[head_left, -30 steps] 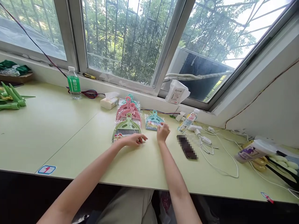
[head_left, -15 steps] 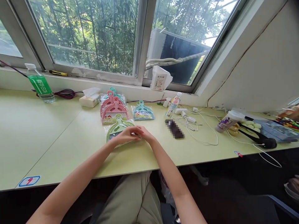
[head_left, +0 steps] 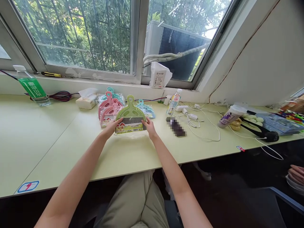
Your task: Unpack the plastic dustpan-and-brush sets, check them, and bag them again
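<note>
Green-labelled bottle (head_left: 33, 88): white-capped, at the table's far left, clear liquid visible near its base.
Dark cable coil (head_left: 63, 96): just right of that bottle, by the wall.
Yellow-and-black tool (head_left: 51, 74): lying on the window ledge; exact type unclear.
Tissue pack (head_left: 86, 98): on the table (head_left: 57, 126), a white tissue protruding.
White packet (head_left: 160, 76): on the sill, printed front.
Second bottle (head_left: 174, 102): near the wall, beside white chargers (head_left: 193, 117) and their cables.
Dark pixelated object (head_left: 176, 127): in front of the second bottle.
Lidded cup (head_left: 231, 116): towards the right, purple print on its side.
</note>
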A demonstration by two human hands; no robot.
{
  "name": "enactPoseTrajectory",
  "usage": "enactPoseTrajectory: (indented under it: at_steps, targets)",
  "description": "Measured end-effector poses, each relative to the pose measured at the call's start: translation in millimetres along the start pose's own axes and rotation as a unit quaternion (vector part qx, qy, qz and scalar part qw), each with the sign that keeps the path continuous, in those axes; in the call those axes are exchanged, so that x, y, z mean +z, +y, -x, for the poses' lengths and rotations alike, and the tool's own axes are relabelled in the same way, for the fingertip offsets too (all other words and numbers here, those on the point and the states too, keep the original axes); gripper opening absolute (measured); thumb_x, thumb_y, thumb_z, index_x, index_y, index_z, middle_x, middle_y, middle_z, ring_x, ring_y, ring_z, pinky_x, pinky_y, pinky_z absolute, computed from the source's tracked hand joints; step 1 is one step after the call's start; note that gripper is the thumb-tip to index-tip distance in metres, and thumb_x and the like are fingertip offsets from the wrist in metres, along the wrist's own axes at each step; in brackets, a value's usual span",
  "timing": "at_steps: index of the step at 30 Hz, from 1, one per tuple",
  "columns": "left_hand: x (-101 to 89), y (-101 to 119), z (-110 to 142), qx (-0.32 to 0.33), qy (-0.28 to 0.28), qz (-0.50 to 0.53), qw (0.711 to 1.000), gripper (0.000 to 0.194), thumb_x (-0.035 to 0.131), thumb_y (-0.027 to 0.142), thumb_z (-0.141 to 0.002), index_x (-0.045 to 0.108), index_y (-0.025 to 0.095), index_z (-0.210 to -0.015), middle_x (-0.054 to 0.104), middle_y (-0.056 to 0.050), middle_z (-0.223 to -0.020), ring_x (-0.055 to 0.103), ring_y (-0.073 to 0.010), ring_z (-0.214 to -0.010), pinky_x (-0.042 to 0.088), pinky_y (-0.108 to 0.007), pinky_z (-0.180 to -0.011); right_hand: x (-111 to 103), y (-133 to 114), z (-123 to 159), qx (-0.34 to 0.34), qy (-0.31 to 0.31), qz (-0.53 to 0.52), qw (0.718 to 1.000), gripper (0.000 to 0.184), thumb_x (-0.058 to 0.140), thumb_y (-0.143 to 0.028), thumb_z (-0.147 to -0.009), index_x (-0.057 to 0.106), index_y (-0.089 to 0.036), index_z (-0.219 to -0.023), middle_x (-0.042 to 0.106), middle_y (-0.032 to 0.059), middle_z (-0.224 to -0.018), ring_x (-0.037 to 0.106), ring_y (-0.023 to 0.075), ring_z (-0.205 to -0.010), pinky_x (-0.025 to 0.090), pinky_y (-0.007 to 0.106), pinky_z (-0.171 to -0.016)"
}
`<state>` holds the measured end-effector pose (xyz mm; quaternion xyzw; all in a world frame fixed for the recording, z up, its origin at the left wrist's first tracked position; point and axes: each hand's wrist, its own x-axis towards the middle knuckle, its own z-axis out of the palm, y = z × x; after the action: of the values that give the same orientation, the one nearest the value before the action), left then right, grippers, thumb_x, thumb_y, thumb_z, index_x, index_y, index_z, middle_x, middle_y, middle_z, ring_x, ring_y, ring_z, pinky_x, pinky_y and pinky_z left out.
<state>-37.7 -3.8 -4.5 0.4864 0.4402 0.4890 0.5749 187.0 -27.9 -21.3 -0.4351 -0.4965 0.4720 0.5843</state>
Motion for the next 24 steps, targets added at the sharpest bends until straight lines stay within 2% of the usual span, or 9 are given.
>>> enactPoseTrajectory:
  at_steps: [2, 5, 8, 10, 13, 16, 18, 21, 24]
  targets:
    - [3.8, -5.6, -0.7, -0.038, 0.031, 0.029, 0.998, 0.04, 0.077, 0.044, -0.071, 0.065, 0.019, -0.1, 0.072, -0.01, -0.092, 0.07, -0.0264, -0.088, 0.059, -0.036, -0.076, 1.4, 0.4, 3.6, -0.039, 0.062, 0.089, 0.993, 0.054, 0.063, -0.045, -0.083, 0.049, -0.025, -0.132, 0.063, 0.0059, -0.126, 0.055, 0.022, -0.12, 0.045, 0.035, -0.102]
    - [7.4, -9.7, -2.3, -0.017, 0.086, 0.038, 0.995, 0.037, 0.076, 0.041, -0.073, 0.063, 0.019, -0.1, 0.072, -0.008, -0.096, 0.07, -0.0217, -0.089, 0.058, -0.031, -0.078, 5.7, 1.8, 8.9, -0.144, 0.126, 0.238, 0.952, 0.046, 0.062, -0.043, -0.085, 0.052, -0.023, -0.125, 0.055, 0.0101, -0.133, 0.047, 0.024, -0.127, 0.036, 0.04, -0.109]
    - [8.5, -11.0, -3.4, 0.014, 0.1, 0.059, 0.993, 0.038, 0.072, 0.043, -0.078, 0.062, 0.019, -0.106, 0.071, -0.007, -0.104, 0.069, -0.0194, -0.094, 0.057, -0.028, -0.081, 12.7, 7.3, 10.3, -0.192, 0.033, 0.288, 0.938, 0.028, 0.054, -0.047, -0.09, 0.062, -0.022, -0.098, 0.065, 0.0095, -0.109, 0.058, 0.0231, -0.106, 0.042, 0.038, -0.1]
    - [9.7, -11.0, -2.9, 0.034, 0.086, 0.081, 0.992, 0.039, 0.071, 0.042, -0.08, 0.06, 0.019, -0.111, 0.07, -0.007, -0.109, 0.068, -0.0185, -0.096, 0.058, -0.027, -0.08, 16.9, 13.3, 7.8, -0.158, -0.03, 0.257, 0.953, 0.034, 0.051, -0.053, -0.091, 0.064, -0.022, -0.09, 0.067, 0.0063, -0.094, 0.064, 0.0185, -0.08, 0.049, 0.033, -0.085]
    - [13.0, -9.2, -0.2, 0.046, 0.07, 0.115, 0.99, 0.044, 0.071, 0.039, -0.081, 0.058, 0.021, -0.119, 0.07, -0.005, -0.112, 0.068, -0.0177, -0.095, 0.058, -0.027, -0.078, 18.3, 21.0, 0.7, -0.065, -0.026, 0.152, 0.986, 0.042, 0.053, -0.06, -0.086, 0.065, -0.02, -0.088, 0.068, 0.0038, -0.083, 0.063, 0.0141, -0.061, 0.053, 0.031, -0.07]
    - [16.0, -6.1, 4.6, 0.043, 0.042, 0.14, 0.988, 0.047, 0.071, 0.036, -0.081, 0.057, 0.021, -0.123, 0.07, -0.006, -0.112, 0.068, -0.0189, -0.098, 0.058, -0.027, -0.079, 14.9, 22.7, -5.9, 0.013, -0.01, 0.019, 1.0, 0.042, 0.066, -0.059, -0.078, 0.065, -0.018, -0.086, 0.07, 0.0052, -0.081, 0.068, 0.0154, -0.066, 0.057, 0.033, -0.076]
    - [16.5, -4.1, 8.3, 0.037, -0.015, 0.133, 0.99, 0.047, 0.072, 0.035, -0.079, 0.059, 0.02, -0.123, 0.07, -0.008, -0.113, 0.067, -0.0209, -0.101, 0.058, -0.029, -0.082, 12.9, 21.3, -8.1, 0.045, -0.011, -0.047, 0.998, 0.039, 0.075, -0.052, -0.073, 0.065, -0.017, -0.087, 0.072, 0.0063, -0.086, 0.07, 0.0161, -0.072, 0.058, 0.033, -0.082]
    - [14.2, -2.9, 11.8, 0.012, -0.105, 0.114, 0.988, 0.046, 0.071, 0.035, -0.079, 0.062, 0.017, -0.121, 0.07, -0.011, -0.115, 0.067, -0.0243, -0.104, 0.058, -0.033, -0.085, 12.0, 18.2, -8.1, 0.056, -0.001, -0.109, 0.992, 0.038, 0.081, -0.043, -0.07, 0.064, -0.018, -0.092, 0.073, 0.0065, -0.1, 0.07, 0.0174, -0.085, 0.058, 0.033, -0.087]
    - [9.4, -4.7, 8.6, -0.006, -0.118, 0.106, 0.987, 0.043, 0.067, 0.04, -0.083, 0.063, 0.017, -0.12, 0.07, -0.01, -0.113, 0.067, -0.0238, -0.102, 0.058, -0.033, -0.085, 11.6, 15.7, -6.3, 0.06, 0.013, -0.131, 0.99, 0.039, 0.082, -0.04, -0.07, 0.063, -0.019, -0.096, 0.073, 0.0051, -0.102, 0.071, 0.0189, -0.088, 0.06, 0.036, -0.087]
